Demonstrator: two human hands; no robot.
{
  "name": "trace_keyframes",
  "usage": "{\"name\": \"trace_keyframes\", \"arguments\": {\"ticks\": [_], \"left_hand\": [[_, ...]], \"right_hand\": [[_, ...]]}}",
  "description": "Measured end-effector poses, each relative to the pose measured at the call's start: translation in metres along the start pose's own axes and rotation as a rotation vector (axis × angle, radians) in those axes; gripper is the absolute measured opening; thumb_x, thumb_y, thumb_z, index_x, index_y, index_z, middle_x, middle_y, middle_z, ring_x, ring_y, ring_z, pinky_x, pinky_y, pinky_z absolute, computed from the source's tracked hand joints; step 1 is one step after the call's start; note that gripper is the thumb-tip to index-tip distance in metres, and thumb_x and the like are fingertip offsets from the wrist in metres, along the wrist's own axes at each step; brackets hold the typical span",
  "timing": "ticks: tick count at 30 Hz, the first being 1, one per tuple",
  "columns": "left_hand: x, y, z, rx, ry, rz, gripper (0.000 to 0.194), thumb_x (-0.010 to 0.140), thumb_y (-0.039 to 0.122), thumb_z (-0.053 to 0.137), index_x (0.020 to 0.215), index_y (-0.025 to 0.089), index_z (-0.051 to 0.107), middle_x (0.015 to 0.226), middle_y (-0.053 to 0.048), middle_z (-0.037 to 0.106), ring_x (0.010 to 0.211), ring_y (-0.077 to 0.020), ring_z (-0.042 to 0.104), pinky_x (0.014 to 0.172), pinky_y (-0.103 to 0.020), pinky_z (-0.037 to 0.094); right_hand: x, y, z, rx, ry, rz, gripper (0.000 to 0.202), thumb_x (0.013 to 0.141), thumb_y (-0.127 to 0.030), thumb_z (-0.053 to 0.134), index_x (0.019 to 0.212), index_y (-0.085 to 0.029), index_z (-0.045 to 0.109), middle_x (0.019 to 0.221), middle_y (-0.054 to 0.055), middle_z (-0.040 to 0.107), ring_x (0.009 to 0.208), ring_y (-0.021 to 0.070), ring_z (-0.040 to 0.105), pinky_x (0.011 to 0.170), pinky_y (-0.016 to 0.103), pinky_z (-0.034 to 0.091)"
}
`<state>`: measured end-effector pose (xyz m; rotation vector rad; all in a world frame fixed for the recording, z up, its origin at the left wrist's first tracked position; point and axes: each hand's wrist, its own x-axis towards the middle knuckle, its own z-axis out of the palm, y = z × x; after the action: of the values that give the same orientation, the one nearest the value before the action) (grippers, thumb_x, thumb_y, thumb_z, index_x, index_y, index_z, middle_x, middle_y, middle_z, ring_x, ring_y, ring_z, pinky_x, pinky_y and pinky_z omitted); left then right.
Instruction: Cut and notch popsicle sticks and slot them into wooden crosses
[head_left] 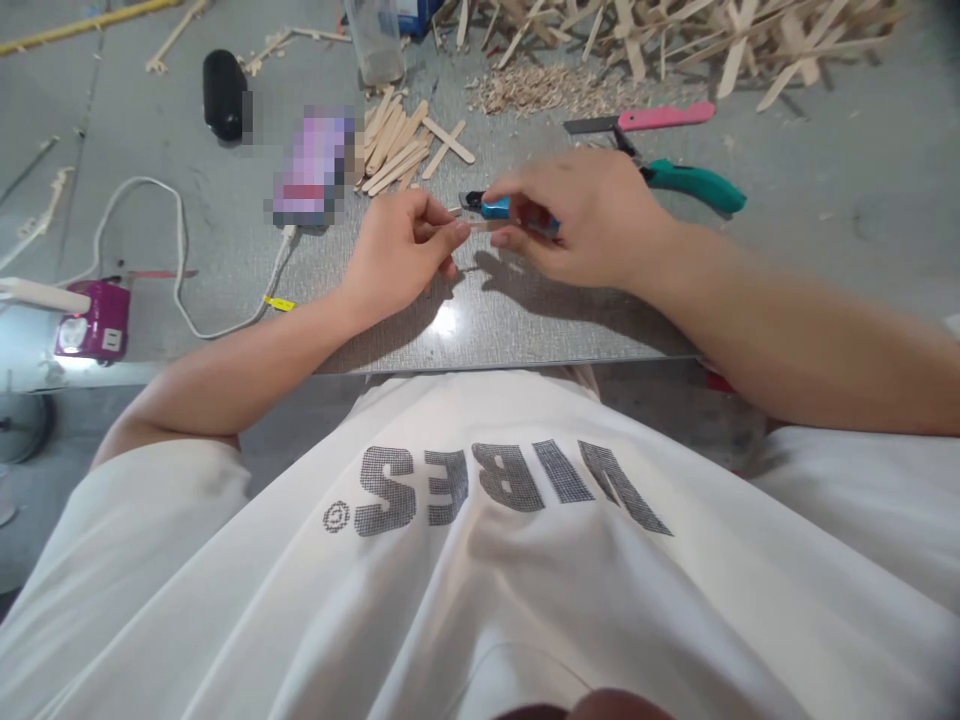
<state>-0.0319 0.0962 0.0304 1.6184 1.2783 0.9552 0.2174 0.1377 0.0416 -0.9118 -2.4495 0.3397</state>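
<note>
A thin wooden craft stick (482, 225), seen almost edge-on, spans the gap between my hands just above the table. My left hand (401, 245) pinches its left end between thumb and fingers. Around the stick's right end close the thumb and a finger of my right hand (581, 215), with the index finger raised apart. Behind those fingers shows a blue tool (495, 208) with a dark tip, partly hidden; whether the right hand touches it I cannot tell. Beyond my left hand lies a pile of craft sticks (397, 140).
Teal-handled pliers (694, 185) and a pink-handled blade (666, 117) lie at the right. Further back are wood shavings (555, 90) and a lattice of sticks (675, 30). On the left are a phone (311, 170), white cable (180, 240), black case (225, 95) and purple adapter (101, 320).
</note>
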Motion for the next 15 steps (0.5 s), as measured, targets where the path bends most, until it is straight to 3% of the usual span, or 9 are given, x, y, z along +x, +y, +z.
{"name": "trace_keyframes", "arguments": {"ticks": [1, 4, 7, 10, 13, 15], "left_hand": [[0.003, -0.002, -0.001, -0.004, -0.015, 0.019, 0.023, 0.106, 0.031, 0.077, 0.089, 0.023, 0.064, 0.059, 0.005, 0.066, 0.043, -0.0096, 0.052, 0.053, -0.027, 0.039], [0.015, -0.006, -0.012, 0.0, -0.013, 0.123, 0.024, 0.105, 0.035, 0.076, 0.086, 0.024, 0.067, 0.061, 0.003, 0.066, 0.045, -0.0106, 0.051, 0.055, -0.03, 0.043], [0.031, -0.004, -0.031, 0.078, 0.141, 0.305, 0.024, 0.106, 0.029, 0.066, 0.082, 0.026, 0.068, 0.064, 0.001, 0.064, 0.053, -0.0145, 0.055, 0.06, -0.035, 0.046], [0.04, -0.001, -0.046, 0.328, 0.191, 0.285, 0.017, 0.091, 0.015, 0.079, 0.082, 0.027, 0.072, 0.075, -0.001, 0.068, 0.069, -0.0183, 0.059, 0.072, -0.04, 0.048], [0.036, 0.001, -0.047, 0.719, 0.029, 0.211, 0.018, 0.085, 0.012, 0.082, 0.094, 0.027, 0.076, 0.095, -0.006, 0.077, 0.088, -0.0262, 0.067, 0.092, -0.049, 0.055], [0.03, 0.001, -0.043, 0.825, -0.063, 0.22, 0.024, 0.085, 0.007, 0.077, 0.1, 0.025, 0.078, 0.103, -0.009, 0.078, 0.102, -0.0316, 0.071, 0.099, -0.052, 0.055]], "right_hand": [[0.0, -0.002, 0.002, -0.008, -0.008, 0.006, 0.017, 0.111, -0.04, 0.072, 0.121, -0.027, 0.078, 0.09, 0.004, 0.069, 0.08, 0.0181, 0.052, 0.08, 0.035, 0.037], [-0.001, -0.002, 0.005, 0.039, -0.031, 0.056, 0.012, 0.108, -0.032, 0.074, 0.098, -0.026, 0.076, 0.077, 0.002, 0.061, 0.072, 0.0166, 0.047, 0.075, 0.035, 0.036], [0.0, 0.006, 0.003, 0.153, 0.065, 0.153, 0.012, 0.105, -0.027, 0.079, 0.093, -0.026, 0.074, 0.071, 0.001, 0.056, 0.071, 0.0166, 0.046, 0.072, 0.035, 0.036], [-0.001, 0.012, 0.0, 0.325, 0.14, 0.232, 0.018, 0.105, -0.032, 0.082, 0.091, -0.027, 0.073, 0.071, 0.002, 0.056, 0.072, 0.0173, 0.045, 0.069, 0.034, 0.038], [-0.002, 0.013, 0.0, 0.495, 0.141, 0.278, 0.022, 0.104, -0.037, 0.086, 0.09, -0.027, 0.072, 0.073, 0.003, 0.055, 0.076, 0.0184, 0.045, 0.067, 0.031, 0.042], [-0.003, 0.011, 0.001, 0.552, 0.138, 0.277, 0.021, 0.107, -0.037, 0.082, 0.092, -0.028, 0.072, 0.075, 0.004, 0.056, 0.08, 0.0192, 0.045, 0.067, 0.03, 0.044]]}}
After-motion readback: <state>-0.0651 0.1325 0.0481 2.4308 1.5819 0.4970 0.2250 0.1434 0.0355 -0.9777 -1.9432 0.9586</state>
